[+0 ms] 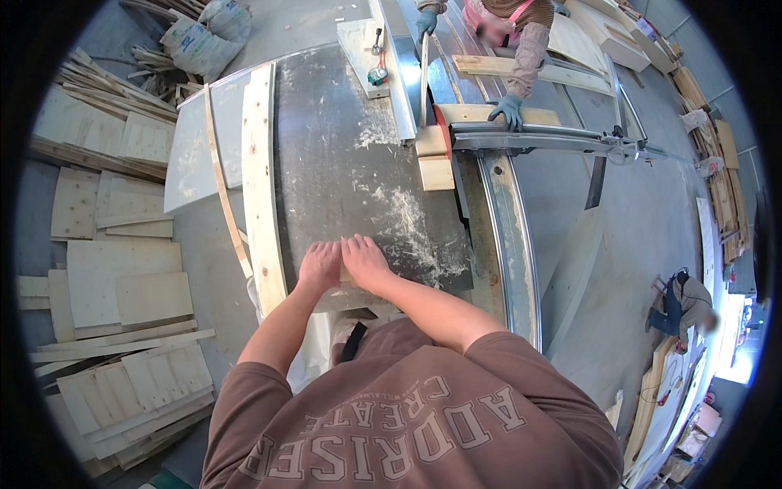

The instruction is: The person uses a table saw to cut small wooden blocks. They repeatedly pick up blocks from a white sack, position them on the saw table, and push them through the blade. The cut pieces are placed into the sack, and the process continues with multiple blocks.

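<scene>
My left hand (321,265) and my right hand (365,261) are side by side over the near edge of the dark metal saw table (326,163). Both have their fingers curled, and they almost touch. A sliver of pale wood (345,277) shows below them; whether my fingers grip it is hidden. Left of my hands a long knotty board (261,179) lies along the table, with a thin wood strip (221,175) beyond it. Ahead to the right, a short wood block (437,174) rests against the metal fence (397,81). Sawdust is scattered on the tabletop.
Across the table, a co-worker's gloved hand (509,112) rests on a board by the sliding crossbar (554,137); the other glove (426,24) is near the fence. A tape measure (377,76) lies beside it. Panels (126,277) are stacked at left. Another person (688,306) bends at far right.
</scene>
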The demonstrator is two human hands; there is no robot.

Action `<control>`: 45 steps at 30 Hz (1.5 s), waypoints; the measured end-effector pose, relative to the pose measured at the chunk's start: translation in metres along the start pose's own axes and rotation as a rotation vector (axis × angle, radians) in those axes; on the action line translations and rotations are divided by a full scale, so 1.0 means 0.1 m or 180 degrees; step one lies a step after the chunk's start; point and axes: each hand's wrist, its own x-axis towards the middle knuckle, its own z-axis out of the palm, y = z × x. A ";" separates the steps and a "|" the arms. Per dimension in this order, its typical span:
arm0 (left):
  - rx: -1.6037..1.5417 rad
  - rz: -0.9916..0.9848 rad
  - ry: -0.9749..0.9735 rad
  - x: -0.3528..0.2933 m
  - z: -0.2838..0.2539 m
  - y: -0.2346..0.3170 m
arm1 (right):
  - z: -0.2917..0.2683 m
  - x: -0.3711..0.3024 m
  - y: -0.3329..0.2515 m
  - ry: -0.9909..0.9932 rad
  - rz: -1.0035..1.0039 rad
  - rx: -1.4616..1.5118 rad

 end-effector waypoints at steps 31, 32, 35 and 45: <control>-0.0696 -0.0794 0.0243 -0.48 -0.17 0.59 | -0.06 -1.45 0.37 0.0973 0.0444 0.1290; -0.0786 -0.0823 0.0191 -0.50 -0.13 0.61 | -0.05 -1.51 0.39 0.0870 0.0505 0.1333; -0.0810 -0.0869 0.0119 -0.47 -0.15 0.67 | -0.05 -1.62 0.42 0.0643 0.0671 0.1417; -0.0555 -0.0985 -0.0081 -0.42 -0.22 0.72 | -0.06 -1.61 0.45 0.0103 0.0969 0.1244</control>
